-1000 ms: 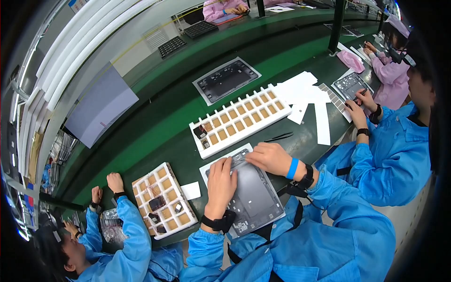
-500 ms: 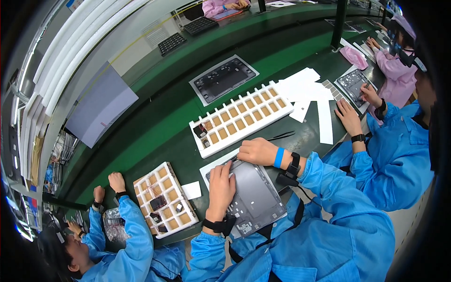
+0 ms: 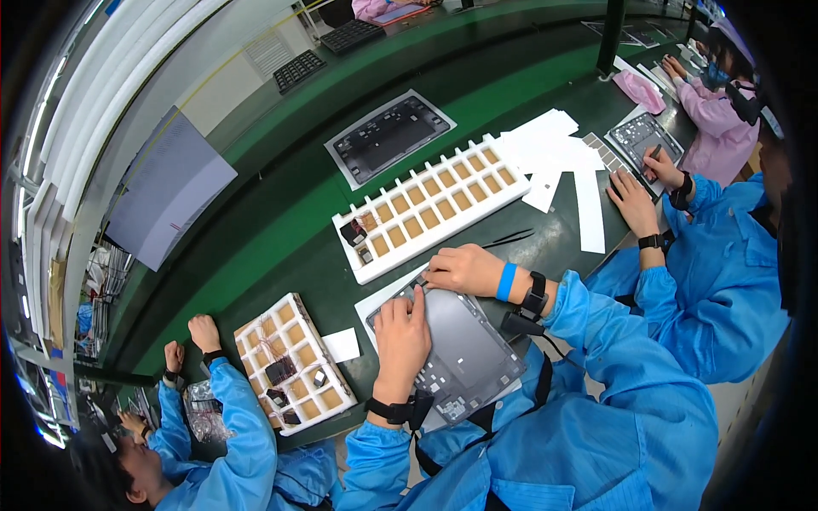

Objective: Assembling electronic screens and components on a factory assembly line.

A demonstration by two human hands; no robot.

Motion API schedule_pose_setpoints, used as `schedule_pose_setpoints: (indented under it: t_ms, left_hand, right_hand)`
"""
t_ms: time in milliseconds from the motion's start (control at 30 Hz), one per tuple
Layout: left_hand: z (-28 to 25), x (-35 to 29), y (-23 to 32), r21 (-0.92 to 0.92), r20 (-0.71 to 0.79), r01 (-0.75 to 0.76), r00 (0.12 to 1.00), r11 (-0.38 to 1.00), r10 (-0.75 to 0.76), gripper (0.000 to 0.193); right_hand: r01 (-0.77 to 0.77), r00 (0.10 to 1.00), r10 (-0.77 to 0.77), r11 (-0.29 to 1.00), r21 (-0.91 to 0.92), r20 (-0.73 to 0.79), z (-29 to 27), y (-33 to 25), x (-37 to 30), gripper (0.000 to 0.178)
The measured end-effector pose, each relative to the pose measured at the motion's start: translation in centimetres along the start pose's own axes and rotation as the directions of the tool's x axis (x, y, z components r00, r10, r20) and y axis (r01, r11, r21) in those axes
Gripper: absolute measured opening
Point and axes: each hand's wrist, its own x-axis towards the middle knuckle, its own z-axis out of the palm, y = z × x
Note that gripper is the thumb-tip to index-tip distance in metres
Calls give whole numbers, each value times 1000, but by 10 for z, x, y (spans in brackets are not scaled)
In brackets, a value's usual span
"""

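Observation:
A grey tablet housing (image 3: 464,341) lies on a white sheet in front of me, tilted toward the lower right. My left hand (image 3: 400,336) rests on its left side, fingers stretched out along the surface toward the upper corner. At the housing's upper edge my right hand (image 3: 467,270) is closed, its fingertips bent down close to my left index finger. Whatever it pinches there is hidden. Dark tweezers (image 3: 509,238) lie on the bench just beyond my right hand.
A white compartment tray (image 3: 434,209) stands beyond my hands, with a few small parts at its left end. Another tray (image 3: 296,366) is at left, beside a co-worker. White paper strips (image 3: 554,145) and a second housing (image 3: 390,140) lie farther off. A co-worker's hands (image 3: 635,200) are at right.
The view has shifted slightly, moving the trays a little left. My left fingers have straightened near the housing's upper corner. My right hand stays closed at the upper edge.

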Motion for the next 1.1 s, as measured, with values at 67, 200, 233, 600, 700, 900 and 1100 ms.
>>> schedule_pose_setpoints:
  t_ms: [67,200,233,600,700,900,1100]
  left_hand:
    - [3,0,1,20,-5,0,1000,1000,0,47]
    - [3,0,2,78,23,32,999,996,-33,51]
    - [4,1,2,78,23,32,999,996,-34,51]
    - [11,-3,2,66,-36,40,999,997,-38,53]
    - [14,-2,2,54,-39,31,999,998,-29,53]
    - [9,2,7,69,-16,54,998,996,-53,46]
    - [7,11,9,205,22,21,999,979,-26,51]
  right_hand:
    - [-45,999,45,998,32,-10,2,1,-2,11]
    - [-109,993,113,989,97,-40,2,-2,0,10]
    - [-109,993,113,989,97,-40,1,-2,0,10]
    - [-233,969,246,946,224,-35,7,-3,-7,9]
    - [-240,967,254,941,239,-30,7,-3,-8,10]
    - [-280,951,307,912,299,-47,10,-3,-6,11]
    - [-464,870,487,756,462,77,-4,-7,0,15]
